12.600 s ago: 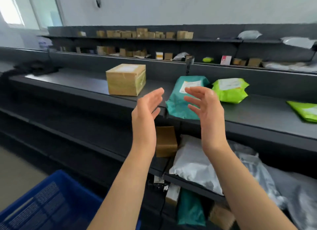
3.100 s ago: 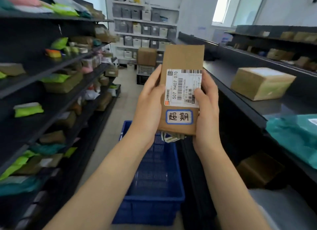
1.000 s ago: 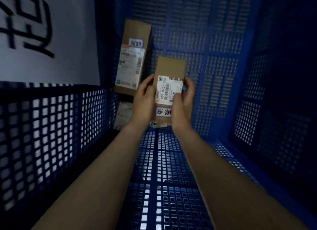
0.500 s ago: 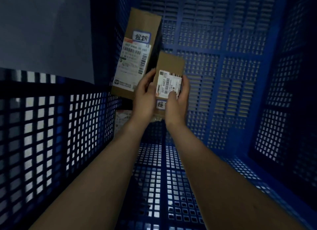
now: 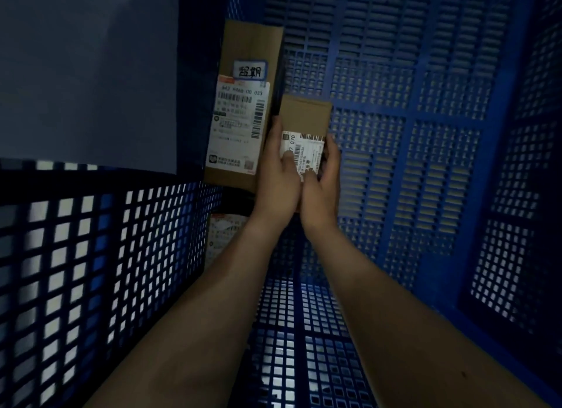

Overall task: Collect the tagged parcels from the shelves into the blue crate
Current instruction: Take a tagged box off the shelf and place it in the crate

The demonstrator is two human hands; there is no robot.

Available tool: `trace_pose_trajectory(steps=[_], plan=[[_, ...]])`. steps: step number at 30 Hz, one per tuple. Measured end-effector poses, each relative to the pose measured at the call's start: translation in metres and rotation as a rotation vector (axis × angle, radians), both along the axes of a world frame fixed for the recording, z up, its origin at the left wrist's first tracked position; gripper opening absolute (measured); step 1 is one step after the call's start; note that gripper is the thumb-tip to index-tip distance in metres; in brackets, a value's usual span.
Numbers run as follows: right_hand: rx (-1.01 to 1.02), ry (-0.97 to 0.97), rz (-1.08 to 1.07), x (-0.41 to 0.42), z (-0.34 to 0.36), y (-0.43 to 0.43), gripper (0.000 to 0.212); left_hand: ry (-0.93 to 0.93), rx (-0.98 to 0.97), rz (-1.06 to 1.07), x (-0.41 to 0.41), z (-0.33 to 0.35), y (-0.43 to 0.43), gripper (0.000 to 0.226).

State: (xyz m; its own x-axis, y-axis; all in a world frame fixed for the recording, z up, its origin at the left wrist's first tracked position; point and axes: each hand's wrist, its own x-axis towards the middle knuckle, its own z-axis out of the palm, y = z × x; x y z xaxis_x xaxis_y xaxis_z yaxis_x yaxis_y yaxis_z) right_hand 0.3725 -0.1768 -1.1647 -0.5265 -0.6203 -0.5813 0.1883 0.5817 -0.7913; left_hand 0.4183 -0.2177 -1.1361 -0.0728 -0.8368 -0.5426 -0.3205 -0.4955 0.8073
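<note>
Both hands are reaching deep into the blue crate, and the small cardboard parcel is sitting between them. Its long axis is running straight away from the wrists, parallel to the larger tagged parcel that is lying along the crate's left wall. The small parcel is lying just to the right of that one. Whether their edges are touching, or whether the small one is already resting on the mesh, cannot be told.

The left-hand grip is clasping the parcel's left edge, with the thumb lying across the white shipping label. The right-hand grip is cupping the right edge, fingers curling over the side. Both grips are narrow and closed on the box, neither nearer than the other. The hands are covering the lower part of its face. Setting it down looks like a matter of lowering it into the free mesh to the right.
</note>
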Motion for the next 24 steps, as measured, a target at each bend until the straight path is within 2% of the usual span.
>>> trace_pose_trajectory(steps=[6, 10, 12, 17, 24], plan=[[-0.007, -0.099, 0.031, -0.019, 0.001, 0.001, 0.060, 0.048, 0.046, 0.102, -0.004, 0.000, -0.001, 0.048], [-0.021, -0.199, 0.038, -0.036, 0.015, -0.002, 0.055, 0.058, 0.000, 0.173, -0.008, 0.016, 0.002, 0.046], [-0.019, -0.181, -0.016, -0.045, 0.031, -0.006, 0.053, 0.066, -0.040, 0.218, -0.011, 0.032, -0.002, 0.045], [-0.096, -0.125, -0.038, -0.066, 0.089, -0.024, 0.050, 0.130, -0.074, 0.313, -0.019, 0.093, -0.042, 0.036], [-0.229, -0.063, -0.137, -0.094, 0.212, -0.038, 0.044, 0.195, -0.165, 0.207, -0.044, 0.211, -0.063, 0.035]])
